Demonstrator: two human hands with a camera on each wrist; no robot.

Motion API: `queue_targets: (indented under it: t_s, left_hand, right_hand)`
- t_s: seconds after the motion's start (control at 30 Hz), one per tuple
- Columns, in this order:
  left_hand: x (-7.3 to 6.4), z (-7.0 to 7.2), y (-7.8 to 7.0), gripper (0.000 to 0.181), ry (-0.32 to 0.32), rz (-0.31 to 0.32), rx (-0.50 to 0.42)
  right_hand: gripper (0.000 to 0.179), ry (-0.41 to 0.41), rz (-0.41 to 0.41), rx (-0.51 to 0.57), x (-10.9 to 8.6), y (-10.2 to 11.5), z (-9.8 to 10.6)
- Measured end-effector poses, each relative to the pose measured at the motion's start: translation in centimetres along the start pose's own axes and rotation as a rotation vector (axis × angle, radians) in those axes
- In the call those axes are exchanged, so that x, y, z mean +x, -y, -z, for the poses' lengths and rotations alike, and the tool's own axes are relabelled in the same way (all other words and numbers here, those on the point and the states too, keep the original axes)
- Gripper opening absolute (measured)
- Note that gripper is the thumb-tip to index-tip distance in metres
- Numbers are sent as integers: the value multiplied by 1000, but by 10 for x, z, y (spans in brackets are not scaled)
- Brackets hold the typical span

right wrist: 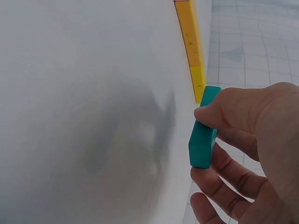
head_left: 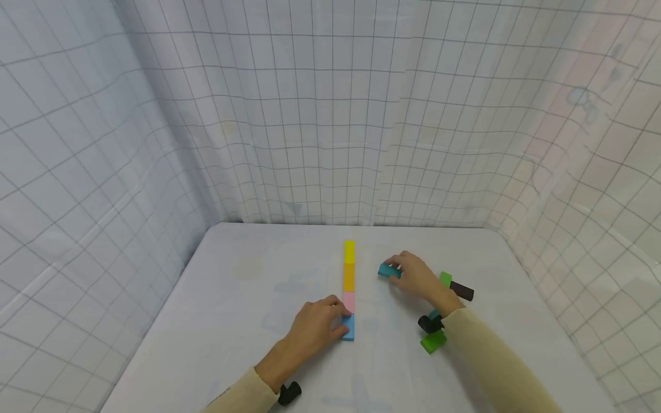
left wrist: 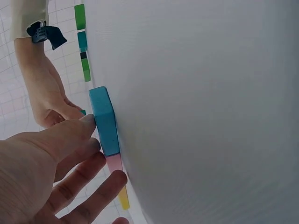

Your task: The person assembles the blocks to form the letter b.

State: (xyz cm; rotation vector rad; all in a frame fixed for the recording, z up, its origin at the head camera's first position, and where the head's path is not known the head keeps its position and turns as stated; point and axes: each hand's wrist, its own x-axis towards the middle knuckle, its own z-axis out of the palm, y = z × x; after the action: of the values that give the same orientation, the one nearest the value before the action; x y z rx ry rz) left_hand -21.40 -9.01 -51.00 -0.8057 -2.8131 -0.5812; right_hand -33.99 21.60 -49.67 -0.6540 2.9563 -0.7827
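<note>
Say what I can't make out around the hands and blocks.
Head view: full outline of the loose teal block, partly covered by the right sleeve and black wrist piece.
Head view: part of the blue block, under the left hand.
Left wrist view: most of the teal block in the right hand, hidden by both hands.
Right wrist view: most of the pink block, cut off at top.
</note>
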Motion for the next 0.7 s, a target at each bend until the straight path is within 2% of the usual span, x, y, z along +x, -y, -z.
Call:
queue_targets:
  t_s: [0.2,0.7]
  left_hand:
    - [0,2,-2,27,31,10,23]
    - [5,1,0,31,74,30,24]
  right_hand:
    - [38,29,10,-37,5,10,-10]
    - [37,90,66,-36,17,26,-28]
